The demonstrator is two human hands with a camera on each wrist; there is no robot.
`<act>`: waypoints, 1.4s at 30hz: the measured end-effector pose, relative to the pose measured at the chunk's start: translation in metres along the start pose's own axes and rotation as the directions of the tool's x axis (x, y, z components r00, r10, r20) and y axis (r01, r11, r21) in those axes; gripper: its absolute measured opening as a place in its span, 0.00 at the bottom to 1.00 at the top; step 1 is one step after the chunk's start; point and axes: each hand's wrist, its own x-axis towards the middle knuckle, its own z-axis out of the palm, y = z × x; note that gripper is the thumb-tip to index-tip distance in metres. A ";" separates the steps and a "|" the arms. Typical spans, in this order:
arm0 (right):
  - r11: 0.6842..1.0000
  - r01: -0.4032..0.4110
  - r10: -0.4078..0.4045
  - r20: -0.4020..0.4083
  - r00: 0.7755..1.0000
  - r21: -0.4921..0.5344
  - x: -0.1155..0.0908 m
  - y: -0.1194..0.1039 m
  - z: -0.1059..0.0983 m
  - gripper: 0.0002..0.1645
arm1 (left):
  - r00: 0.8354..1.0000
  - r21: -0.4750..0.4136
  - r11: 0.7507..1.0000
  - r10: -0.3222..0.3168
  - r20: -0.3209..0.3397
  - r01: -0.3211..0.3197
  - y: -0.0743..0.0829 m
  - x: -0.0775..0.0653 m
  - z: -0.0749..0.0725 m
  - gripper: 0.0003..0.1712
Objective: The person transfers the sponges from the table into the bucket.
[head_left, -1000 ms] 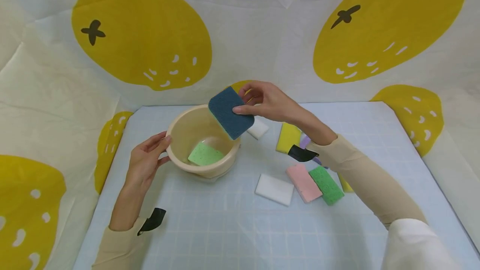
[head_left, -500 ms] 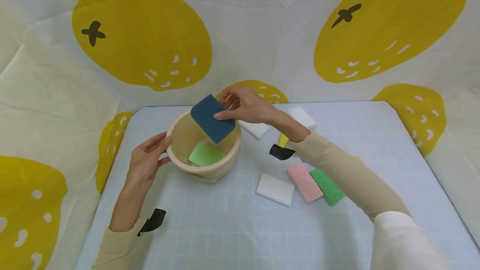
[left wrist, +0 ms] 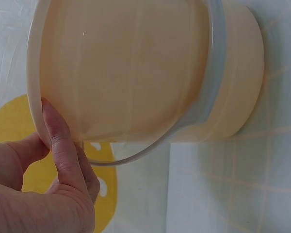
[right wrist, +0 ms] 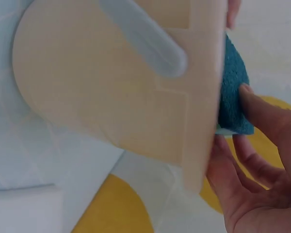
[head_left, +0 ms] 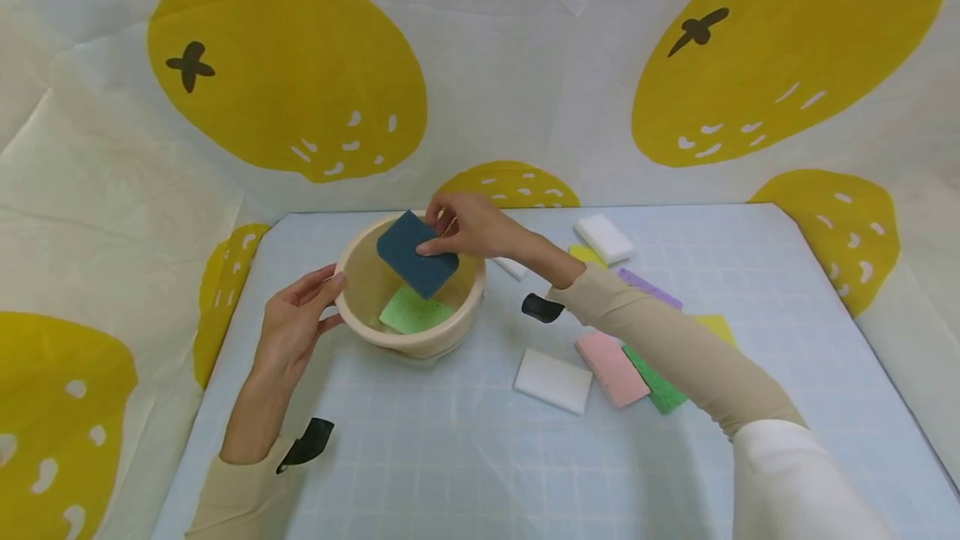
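A cream bucket with a grey handle stands at the back left of the table. My left hand pinches its rim on the left side, thumb and fingers on either side of the wall in the left wrist view. Over the bucket's mouth my right hand holds a dark blue scouring sponge, tilted and partly below the rim. The right wrist view has the sponge between thumb and fingers, its lower part hidden behind the bucket wall. A light green sponge lies at the bucket's bottom.
Right of the bucket lie a white sponge, a pink sponge, a green sponge, a purple sponge and a yellow one. Another white sponge lies farther back. A printed cloth hangs behind the table.
My right hand has carried the blue sponge left and down, from the bucket's right rim to inside its mouth. The left hand stays at the rim.
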 end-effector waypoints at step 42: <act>0.712 0.083 -0.032 0.085 0.996 -0.697 0.012 0.000 0.066 0.27 | 1.000 0.023 1.000 0.006 -0.016 -0.006 -0.002 0.000 0.001 0.40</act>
